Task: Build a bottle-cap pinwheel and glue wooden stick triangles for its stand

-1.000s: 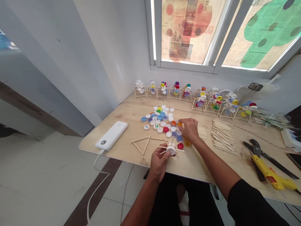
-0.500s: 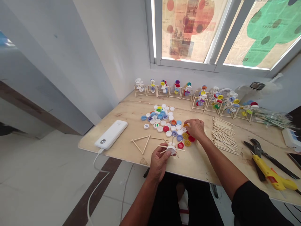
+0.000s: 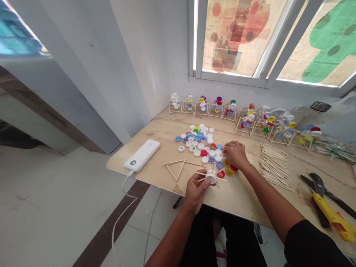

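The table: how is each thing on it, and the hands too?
White cap: held, sticks poking out
Left hand: gripping white cap
Bottle caps: scattered, some hollow side up
Right hand: at bottle caps; grip hidden
Stick triangle: lying flat
Power bank: lying flat, cable plugged in
Cap wheels: standing in a row
Stick pile: lying flat
Glue gun: lying; on or off unclear

The fingertips of the right hand (image 3: 236, 154) are hidden beneath it; what, if anything, is pinched there cannot be told; a bundle of short sticks (image 3: 250, 159) is partly covered by the same hand; some fingers of the left hand (image 3: 195, 191) are masked by the stick-spoked white cap (image 3: 210, 179); the yellow glue gun (image 3: 330, 214) is cut off by the right edge, the window (image 3: 233, 79) by the top; the lettering on a printed cap (image 3: 181, 149) is too small to be read.
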`<state>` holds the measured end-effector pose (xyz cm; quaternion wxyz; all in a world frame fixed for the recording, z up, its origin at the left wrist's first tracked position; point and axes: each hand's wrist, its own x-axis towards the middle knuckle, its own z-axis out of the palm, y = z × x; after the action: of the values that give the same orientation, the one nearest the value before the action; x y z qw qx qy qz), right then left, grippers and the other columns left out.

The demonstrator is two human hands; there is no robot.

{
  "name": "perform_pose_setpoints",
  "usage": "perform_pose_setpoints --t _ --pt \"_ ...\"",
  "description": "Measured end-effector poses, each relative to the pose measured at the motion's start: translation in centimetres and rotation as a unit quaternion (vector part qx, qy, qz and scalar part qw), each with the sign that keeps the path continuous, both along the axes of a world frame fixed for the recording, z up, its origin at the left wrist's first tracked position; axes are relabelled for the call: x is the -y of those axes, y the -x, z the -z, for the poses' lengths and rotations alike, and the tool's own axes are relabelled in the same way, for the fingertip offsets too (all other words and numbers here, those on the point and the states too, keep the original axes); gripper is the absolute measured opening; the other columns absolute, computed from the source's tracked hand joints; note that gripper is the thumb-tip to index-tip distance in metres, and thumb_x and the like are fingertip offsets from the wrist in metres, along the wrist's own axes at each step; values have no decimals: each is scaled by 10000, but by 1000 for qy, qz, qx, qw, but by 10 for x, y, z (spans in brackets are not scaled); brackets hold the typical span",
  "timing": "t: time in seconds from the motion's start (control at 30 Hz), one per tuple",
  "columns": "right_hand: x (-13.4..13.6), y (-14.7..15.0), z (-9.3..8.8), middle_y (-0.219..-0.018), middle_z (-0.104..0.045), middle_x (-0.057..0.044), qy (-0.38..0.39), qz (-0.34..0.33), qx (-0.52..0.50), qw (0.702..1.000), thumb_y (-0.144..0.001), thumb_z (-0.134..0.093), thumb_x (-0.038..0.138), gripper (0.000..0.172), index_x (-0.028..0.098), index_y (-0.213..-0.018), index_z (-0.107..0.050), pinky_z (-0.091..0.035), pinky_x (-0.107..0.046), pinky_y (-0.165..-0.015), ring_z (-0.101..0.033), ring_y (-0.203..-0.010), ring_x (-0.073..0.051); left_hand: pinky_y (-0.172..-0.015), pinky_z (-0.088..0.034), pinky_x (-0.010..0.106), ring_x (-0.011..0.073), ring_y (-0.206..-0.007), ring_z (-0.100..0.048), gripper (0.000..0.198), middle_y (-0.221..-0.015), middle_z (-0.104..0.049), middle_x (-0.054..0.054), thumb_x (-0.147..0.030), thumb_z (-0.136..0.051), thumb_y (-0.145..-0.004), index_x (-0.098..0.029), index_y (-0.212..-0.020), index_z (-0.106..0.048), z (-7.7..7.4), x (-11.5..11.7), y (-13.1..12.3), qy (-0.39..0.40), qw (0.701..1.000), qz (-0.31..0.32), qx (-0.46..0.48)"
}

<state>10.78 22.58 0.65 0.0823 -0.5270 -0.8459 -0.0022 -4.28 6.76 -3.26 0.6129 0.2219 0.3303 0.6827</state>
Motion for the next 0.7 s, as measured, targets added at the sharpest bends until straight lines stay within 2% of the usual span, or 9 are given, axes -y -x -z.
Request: perform_pose_setpoints --t 0.2,0.37,0.53,0.7 --pt "-1 5 -12 -969 -687 -47 5 35 -36 999 -813 -526 237 170 237 -860 -690 -280 -359 -828 -525 -983 -227 -742 -474 309 165 -705 -652 439 -779 -691 28 -289 -813 -579 -155 -942 -606 -2 1 0 0 1000 6 20" --pt "6 47 -10 -862 -694 -1 36 -3 -52 998 -827 -511 254 177 252 -888 -676 -285 -318 -809 -569 -858 -164 -751 -473 320 158 -703 -635 440 -827 -687 41 -281 -816 -568 -146 -940 -623 -1 1 1 1 999 2 37" --pt "8 89 -6 -860 -688 -21 40 -32 -45 998 -816 -519 226 165 238 -852 -679 -271 -329 -809 -540 -922 -191 -761 -466 315 163 -731 -633 407 -852 -679 47 -282 -789 -609 -150 -956 -623 -7 9 1 -2 997 -24 67" --pt "4 106 -3 -953 -672 -62 31 -35 -28 999 -815 -532 226 167 234 -874 -688 -261 -364 -818 -495 -976 -232 -774 -468 322 170 -757 -631 382 -867 -681 61 -282 -771 -634 -156 -963 -623 -5 14 5 -7 995 -26 93"
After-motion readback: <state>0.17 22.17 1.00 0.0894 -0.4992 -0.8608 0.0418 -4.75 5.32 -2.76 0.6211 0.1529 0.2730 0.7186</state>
